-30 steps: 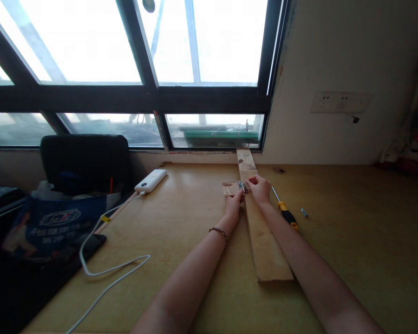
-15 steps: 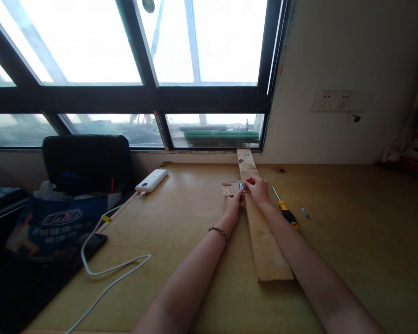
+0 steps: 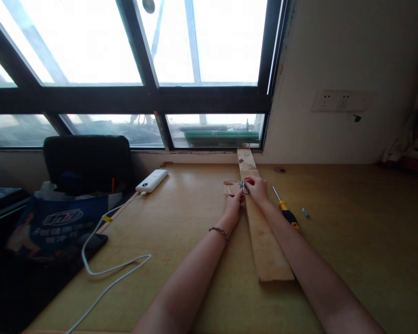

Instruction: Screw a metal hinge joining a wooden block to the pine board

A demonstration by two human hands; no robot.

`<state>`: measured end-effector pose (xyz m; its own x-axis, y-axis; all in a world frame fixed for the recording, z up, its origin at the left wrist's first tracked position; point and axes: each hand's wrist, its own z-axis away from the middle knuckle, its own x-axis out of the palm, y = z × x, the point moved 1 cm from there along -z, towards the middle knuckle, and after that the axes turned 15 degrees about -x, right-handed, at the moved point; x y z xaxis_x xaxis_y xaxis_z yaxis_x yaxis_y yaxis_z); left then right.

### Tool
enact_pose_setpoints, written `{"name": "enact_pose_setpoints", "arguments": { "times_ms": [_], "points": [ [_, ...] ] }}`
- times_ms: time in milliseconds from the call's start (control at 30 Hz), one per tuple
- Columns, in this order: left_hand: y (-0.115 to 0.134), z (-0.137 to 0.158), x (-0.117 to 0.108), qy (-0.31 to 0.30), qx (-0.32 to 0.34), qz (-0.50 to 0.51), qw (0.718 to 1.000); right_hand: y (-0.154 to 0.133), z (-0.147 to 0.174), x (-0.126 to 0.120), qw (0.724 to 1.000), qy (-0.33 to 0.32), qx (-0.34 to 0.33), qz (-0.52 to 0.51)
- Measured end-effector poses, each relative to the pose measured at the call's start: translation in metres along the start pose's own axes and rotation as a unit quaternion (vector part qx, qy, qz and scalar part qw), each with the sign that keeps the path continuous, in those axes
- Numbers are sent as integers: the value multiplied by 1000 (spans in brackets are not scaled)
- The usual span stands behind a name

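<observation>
A small shiny metal fitting is pinched between the fingertips of both hands, over the left edge of a long wooden board; its exact kind is too small to make out. My left hand, closed, grips it from the lower left, beside a short wooden piece. My right hand, also closed, has its fingers on the fitting from the right and lies over the board. To the right of the board is a yellow and black screwdriver, and a small metal cylinder lies beyond it.
The wooden table reaches to the window wall. A white power bank with a white cable lies at left, near a dark chair and a blue bag. Wall sockets are at upper right.
The metal fitting has turned slightly and shifted a little to the right between the fingers. Both hands stay nearly in place, and the board looks unmoved.
</observation>
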<state>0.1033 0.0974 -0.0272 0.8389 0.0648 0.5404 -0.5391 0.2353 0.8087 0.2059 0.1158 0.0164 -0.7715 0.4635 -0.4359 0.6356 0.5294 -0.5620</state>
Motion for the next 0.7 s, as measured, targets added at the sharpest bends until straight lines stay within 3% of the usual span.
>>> {"name": "enact_pose_setpoints", "arguments": {
  "times_ms": [400, 700],
  "points": [
    [-2, -3, 1, 6, -2, 53, 999, 5, -1, 1, 1000, 28, 14, 6],
    [-1, -2, 1, 1, -3, 42, 999, 13, -9, -7, 997, -62, 27, 38]
  ]
}}
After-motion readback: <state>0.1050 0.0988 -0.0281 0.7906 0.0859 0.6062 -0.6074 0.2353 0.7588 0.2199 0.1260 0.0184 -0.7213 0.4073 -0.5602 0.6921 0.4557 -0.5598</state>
